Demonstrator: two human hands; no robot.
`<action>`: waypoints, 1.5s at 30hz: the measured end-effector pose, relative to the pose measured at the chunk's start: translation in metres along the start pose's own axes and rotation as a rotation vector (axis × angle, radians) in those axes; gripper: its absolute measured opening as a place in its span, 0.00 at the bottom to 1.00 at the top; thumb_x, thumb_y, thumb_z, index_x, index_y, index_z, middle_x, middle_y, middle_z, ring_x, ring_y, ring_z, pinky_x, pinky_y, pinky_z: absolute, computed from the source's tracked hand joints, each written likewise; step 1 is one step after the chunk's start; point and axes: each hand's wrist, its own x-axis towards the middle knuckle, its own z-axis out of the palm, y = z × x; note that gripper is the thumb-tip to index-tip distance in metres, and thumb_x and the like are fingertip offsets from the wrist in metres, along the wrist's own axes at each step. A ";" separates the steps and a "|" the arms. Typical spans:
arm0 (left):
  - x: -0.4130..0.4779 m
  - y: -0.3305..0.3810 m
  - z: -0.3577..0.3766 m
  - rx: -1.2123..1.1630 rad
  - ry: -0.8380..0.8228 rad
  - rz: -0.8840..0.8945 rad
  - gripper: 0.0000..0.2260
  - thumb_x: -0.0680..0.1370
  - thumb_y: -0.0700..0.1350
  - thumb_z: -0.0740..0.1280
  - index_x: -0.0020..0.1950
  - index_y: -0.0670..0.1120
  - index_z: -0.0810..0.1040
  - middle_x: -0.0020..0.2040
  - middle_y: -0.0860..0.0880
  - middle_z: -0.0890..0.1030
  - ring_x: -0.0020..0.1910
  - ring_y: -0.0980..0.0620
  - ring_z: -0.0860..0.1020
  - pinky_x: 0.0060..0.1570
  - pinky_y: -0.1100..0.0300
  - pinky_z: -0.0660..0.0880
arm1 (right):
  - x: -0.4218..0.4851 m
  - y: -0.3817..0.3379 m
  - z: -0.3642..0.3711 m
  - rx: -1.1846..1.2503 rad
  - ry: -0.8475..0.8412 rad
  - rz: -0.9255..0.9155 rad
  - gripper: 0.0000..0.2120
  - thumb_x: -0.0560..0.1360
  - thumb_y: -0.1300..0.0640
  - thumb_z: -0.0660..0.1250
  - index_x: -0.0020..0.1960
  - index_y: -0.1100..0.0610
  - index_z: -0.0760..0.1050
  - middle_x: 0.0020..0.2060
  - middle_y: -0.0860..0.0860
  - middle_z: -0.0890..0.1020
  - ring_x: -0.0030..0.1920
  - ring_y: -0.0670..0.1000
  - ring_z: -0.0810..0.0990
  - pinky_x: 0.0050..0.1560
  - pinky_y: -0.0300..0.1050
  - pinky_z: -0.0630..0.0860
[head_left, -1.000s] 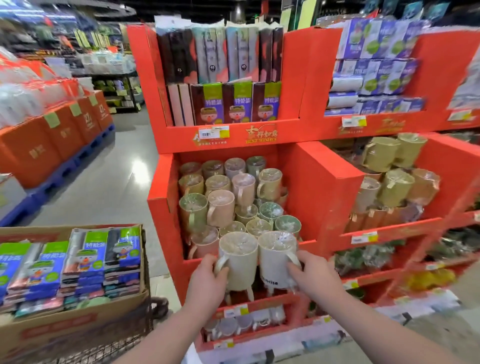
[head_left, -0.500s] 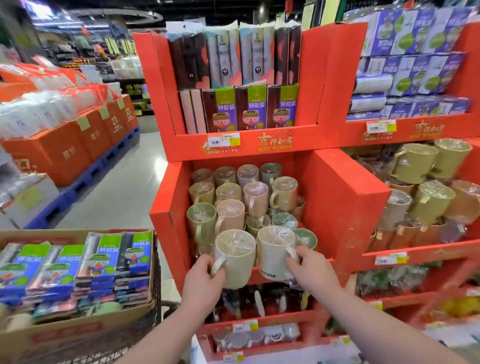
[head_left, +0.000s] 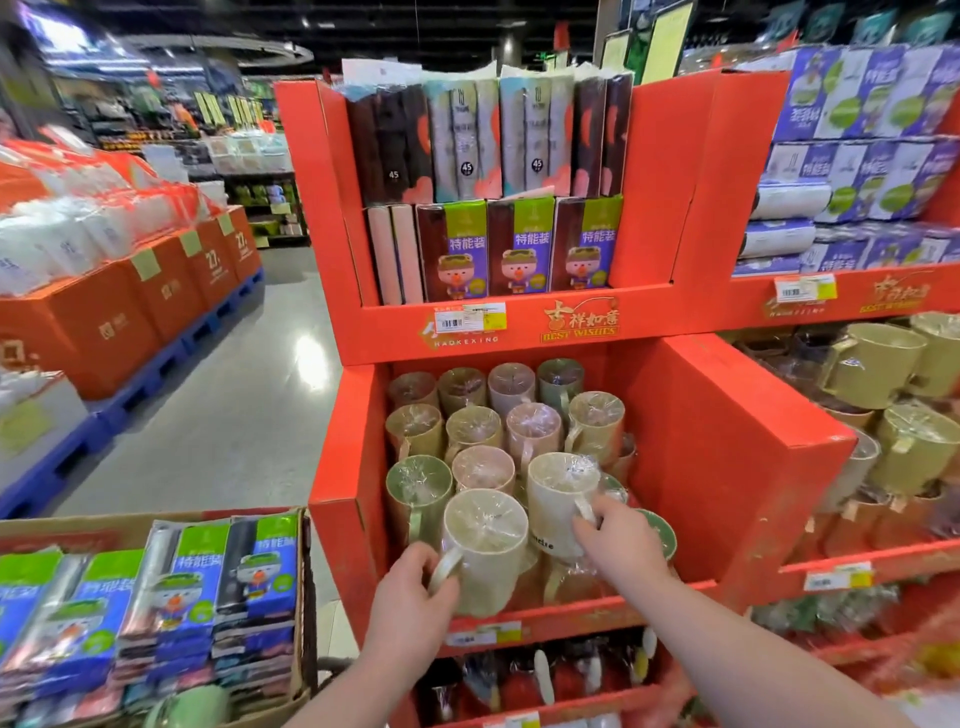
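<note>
Both mugs are moving up from the front lip into the red cardboard display bin (head_left: 727, 441).
left grip (head_left: 410, 597) is clasping the beige film-wrapped ceramic mug (head_left: 488, 551) by its handle at the bin's front; right grip (head_left: 618, 540) is holding the white film-wrapped ceramic mug (head_left: 558, 499), carrying it deeper in. Placement looks close.

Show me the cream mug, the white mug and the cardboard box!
cream mug (head_left: 488, 571), head view, side wall under the wrapped top.
white mug (head_left: 550, 517), head view, side wall.
cardboard box (head_left: 52, 527), head view, back rim.

Hands: two, left hand (head_left: 410, 597) and right hand (head_left: 615, 545)
Mugs gripped: two, cream mug (head_left: 485, 545) and white mug (head_left: 558, 499)
Mugs in red bin (head_left: 727, 441): perhaps fourteen, some half hidden
Cartoon packs (head_left: 519, 249) above: three
</note>
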 end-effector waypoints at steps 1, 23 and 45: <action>0.002 -0.002 0.000 -0.004 -0.004 0.005 0.09 0.74 0.39 0.67 0.37 0.46 0.69 0.31 0.50 0.72 0.30 0.56 0.68 0.28 0.67 0.65 | 0.003 -0.002 0.003 -0.009 0.013 0.009 0.16 0.76 0.53 0.62 0.32 0.51 0.61 0.29 0.47 0.71 0.35 0.53 0.72 0.32 0.44 0.62; 0.009 0.019 0.022 -0.025 0.210 -0.122 0.09 0.74 0.40 0.69 0.37 0.44 0.70 0.27 0.47 0.73 0.26 0.57 0.69 0.29 0.67 0.67 | 0.071 -0.003 0.043 -0.200 -0.282 -0.126 0.18 0.76 0.41 0.64 0.35 0.52 0.69 0.31 0.47 0.75 0.37 0.52 0.76 0.36 0.42 0.69; 0.044 0.076 0.076 -0.053 0.144 -0.006 0.05 0.75 0.42 0.68 0.42 0.48 0.73 0.36 0.49 0.77 0.31 0.55 0.70 0.34 0.59 0.68 | 0.076 0.009 -0.057 0.400 -0.276 -0.374 0.23 0.75 0.45 0.66 0.67 0.48 0.68 0.61 0.45 0.72 0.63 0.46 0.71 0.60 0.37 0.66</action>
